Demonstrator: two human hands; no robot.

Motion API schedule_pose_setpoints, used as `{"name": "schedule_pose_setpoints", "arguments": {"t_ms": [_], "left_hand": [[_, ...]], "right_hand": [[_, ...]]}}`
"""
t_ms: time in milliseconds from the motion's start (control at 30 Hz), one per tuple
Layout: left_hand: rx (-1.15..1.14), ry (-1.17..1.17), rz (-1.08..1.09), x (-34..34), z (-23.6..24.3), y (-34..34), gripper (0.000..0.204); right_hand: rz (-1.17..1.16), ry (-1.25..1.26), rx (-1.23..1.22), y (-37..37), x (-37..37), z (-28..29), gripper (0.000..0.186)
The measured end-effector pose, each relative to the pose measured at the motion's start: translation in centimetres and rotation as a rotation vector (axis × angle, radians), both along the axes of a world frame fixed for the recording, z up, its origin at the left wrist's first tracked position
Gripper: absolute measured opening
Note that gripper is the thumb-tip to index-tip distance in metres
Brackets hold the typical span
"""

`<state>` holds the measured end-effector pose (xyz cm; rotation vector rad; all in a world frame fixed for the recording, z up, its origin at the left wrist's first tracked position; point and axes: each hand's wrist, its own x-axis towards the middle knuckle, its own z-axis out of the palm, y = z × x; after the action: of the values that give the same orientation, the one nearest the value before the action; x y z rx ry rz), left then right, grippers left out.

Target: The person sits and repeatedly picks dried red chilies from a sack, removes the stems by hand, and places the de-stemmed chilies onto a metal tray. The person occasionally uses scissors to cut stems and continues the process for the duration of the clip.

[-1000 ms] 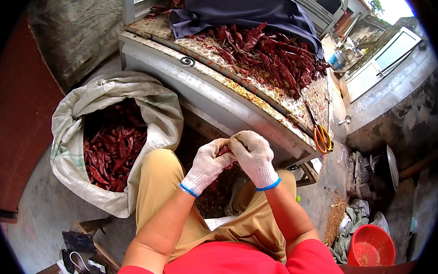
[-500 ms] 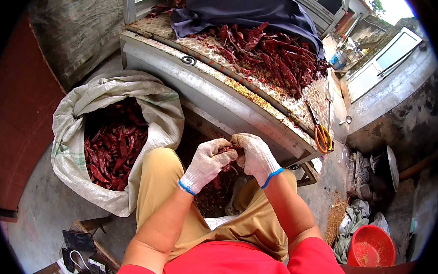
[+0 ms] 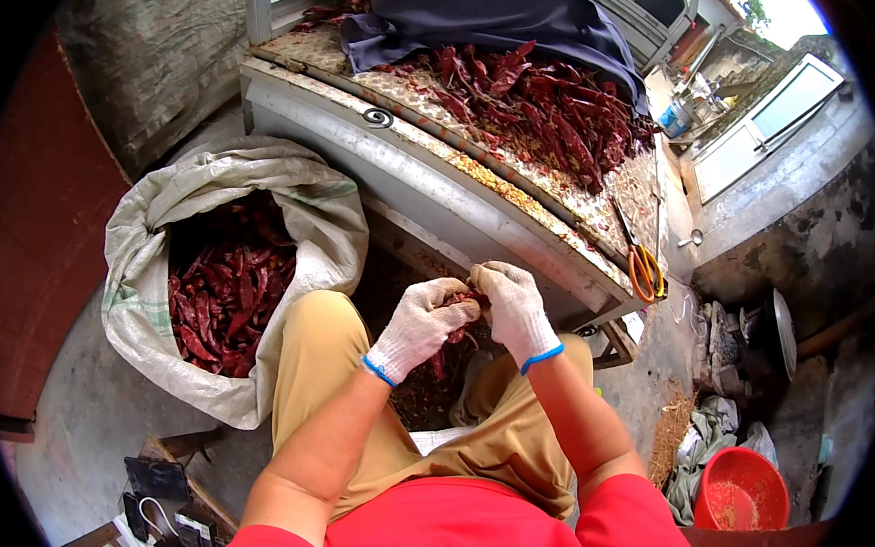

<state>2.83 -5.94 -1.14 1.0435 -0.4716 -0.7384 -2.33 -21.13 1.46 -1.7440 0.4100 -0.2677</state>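
Observation:
Both my hands wear white knit gloves with blue cuffs and meet over my lap. My left hand [image 3: 421,325] is closed round dried red chili peppers [image 3: 456,332], some of which hang below its fingers. Fingers of my right hand [image 3: 512,304] pinch at the upper end of the same peppers, close beside the left fingertips. The glove partly hides what exactly the right fingers grip. To the left stands a woven sack [image 3: 321,246] with its rim rolled down, holding many dried red chilies [image 3: 229,301].
Ahead, a metal-edged flatbed [image 3: 430,144] bears a heap of dried chilies [image 3: 548,116] under a dark cloth [image 3: 482,15]. Orange-handled scissors [image 3: 646,273] lie at its right corner. A red basin [image 3: 741,491] sits low right; a wooden stool [image 3: 196,499] stands low left.
My right hand has shifted slightly to the right, its fingers a little higher. My left hand stays nearly in place, still gripping the peppers.

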Motion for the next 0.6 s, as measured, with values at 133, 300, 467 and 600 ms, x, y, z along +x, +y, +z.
{"name": "schedule_pose_setpoints", "arguments": {"t_ms": [133, 300, 467, 600], "left_hand": [[0.003, 0.019, 0.026, 0.0, 0.8, 0.2, 0.018], [-0.039, 0.036, -0.031, 0.2, -0.2, 0.3, 0.018], [-0.146, 0.119, 0.004, -0.3, -1.0, -0.6, 0.019], [-0.352, 0.354, 0.136, 0.9, -1.3, -0.3, 0.014]], "right_hand": [[-0.053, -0.006, 0.192, -0.5, 0.7, -2.0, 0.018], [-0.253, 0.246, 0.983, 0.4, 2.2, -1.0, 0.025], [0.057, 0.334, 0.436, -3.2, 1.3, -2.0, 0.025], [0.060, 0.229, -0.710, -2.2, -2.1, -0.7, 0.040]]}}
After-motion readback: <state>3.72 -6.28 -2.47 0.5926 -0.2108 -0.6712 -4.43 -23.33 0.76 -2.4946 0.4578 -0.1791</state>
